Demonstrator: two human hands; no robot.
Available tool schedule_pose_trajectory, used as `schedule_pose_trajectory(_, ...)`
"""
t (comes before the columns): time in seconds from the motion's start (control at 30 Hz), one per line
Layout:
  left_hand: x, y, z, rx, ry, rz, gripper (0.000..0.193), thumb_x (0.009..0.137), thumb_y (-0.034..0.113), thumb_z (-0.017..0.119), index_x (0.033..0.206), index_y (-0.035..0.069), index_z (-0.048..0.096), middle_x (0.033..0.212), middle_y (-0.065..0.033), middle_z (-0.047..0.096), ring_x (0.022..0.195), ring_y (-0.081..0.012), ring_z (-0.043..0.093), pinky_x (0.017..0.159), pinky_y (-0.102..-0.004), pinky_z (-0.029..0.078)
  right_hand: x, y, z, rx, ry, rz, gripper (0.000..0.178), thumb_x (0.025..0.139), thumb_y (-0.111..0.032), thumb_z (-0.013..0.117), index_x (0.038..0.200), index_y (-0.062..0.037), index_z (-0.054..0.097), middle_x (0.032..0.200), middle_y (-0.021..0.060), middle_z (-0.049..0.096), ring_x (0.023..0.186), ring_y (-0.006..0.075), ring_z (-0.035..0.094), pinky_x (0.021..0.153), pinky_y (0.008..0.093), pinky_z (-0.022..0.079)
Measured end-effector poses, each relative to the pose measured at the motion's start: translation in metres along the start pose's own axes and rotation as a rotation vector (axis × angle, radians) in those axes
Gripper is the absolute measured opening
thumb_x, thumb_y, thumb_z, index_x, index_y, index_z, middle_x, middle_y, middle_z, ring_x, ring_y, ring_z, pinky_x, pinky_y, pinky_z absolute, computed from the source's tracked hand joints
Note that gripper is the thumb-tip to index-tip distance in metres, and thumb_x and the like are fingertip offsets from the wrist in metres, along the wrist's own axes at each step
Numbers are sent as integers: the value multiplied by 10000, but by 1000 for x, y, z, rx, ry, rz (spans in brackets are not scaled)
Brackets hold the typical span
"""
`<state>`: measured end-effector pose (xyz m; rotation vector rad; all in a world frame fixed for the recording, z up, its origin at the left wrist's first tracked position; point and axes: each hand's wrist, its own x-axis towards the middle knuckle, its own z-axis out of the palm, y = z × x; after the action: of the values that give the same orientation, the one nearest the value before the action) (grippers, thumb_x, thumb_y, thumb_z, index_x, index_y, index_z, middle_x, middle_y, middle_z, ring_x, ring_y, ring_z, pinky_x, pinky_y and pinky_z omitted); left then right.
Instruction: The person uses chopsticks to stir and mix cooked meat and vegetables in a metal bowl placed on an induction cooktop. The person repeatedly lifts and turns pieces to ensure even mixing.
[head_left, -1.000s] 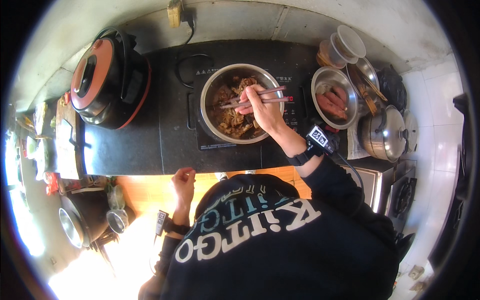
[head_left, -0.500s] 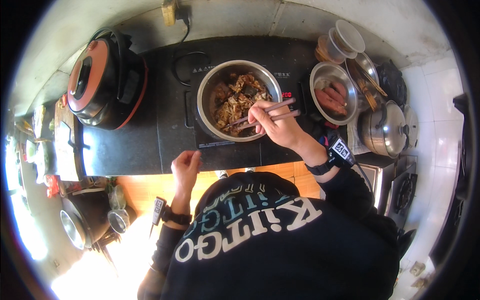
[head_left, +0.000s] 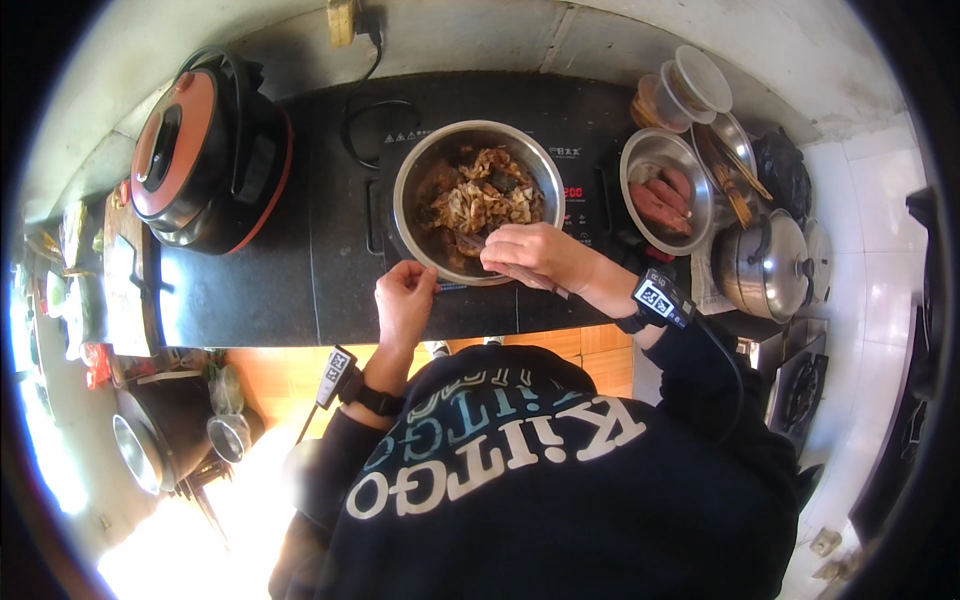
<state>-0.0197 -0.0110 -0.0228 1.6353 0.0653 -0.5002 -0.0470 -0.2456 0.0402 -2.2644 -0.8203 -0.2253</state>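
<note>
Both my hands at the round steel bowl (head_left: pixel 478 200) of brown cooked food.

My right hand (head_left: pixel 535 256) pinches thin chopsticks (head_left: pixel 520 275) over its near rim; my left hand (head_left: pixel 405 300), fingers curled, touches the rim on the black cooktop (head_left: pixel 330 250).

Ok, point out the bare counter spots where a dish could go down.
The dark counter is bare between the red-and-black rice cooker and the steel bowl of cooked food. It is crowded at the right, around the steel bowl of sausages and the lidded steel pot.

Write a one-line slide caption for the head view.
Right hand works chopsticks in a steel bowl of food on a cooktop; left hand touches its rim.
</note>
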Motion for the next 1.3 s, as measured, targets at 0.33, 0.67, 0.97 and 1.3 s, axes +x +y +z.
schedule_pose_trajectory(0.33,-7,6,-4,16,45,-43,217,867,188,687,906,-25,683,651,-27,647,527,-42,523,472,-196,392,2,-37,-27,282,260,195,93,930,-82,564,865,-23,596,786,88,613,665,212,620,568,275,471)
schedule_pose_trajectory(0.67,-16,1,-16,53,32,-12,212,879,163,682,963,-31,671,702,-27,629,541,-42,498,478,-175,363,4,-31,-8,231,469,326,150,965,-79,519,884,10,608,813,73,629,647,104,620,576,202,501)
schedule_pose_trajectory(0.97,-16,-2,-20,49,3,11,206,877,163,685,971,-20,676,714,-20,637,580,-46,534,486,-175,372,0,-29,-31,262,461,365,193,980,-114,501,885,16,607,802,89,638,633,115,631,560,209,513)
schedule_pose_trajectory(1.3,-10,2,-16,90,-15,77,201,880,154,681,975,-22,673,734,-18,646,638,-60,583,497,-174,374,7,-34,-14,257,362,327,175,972,-90,507,884,11,620,815,77,630,663,116,629,596,212,494)
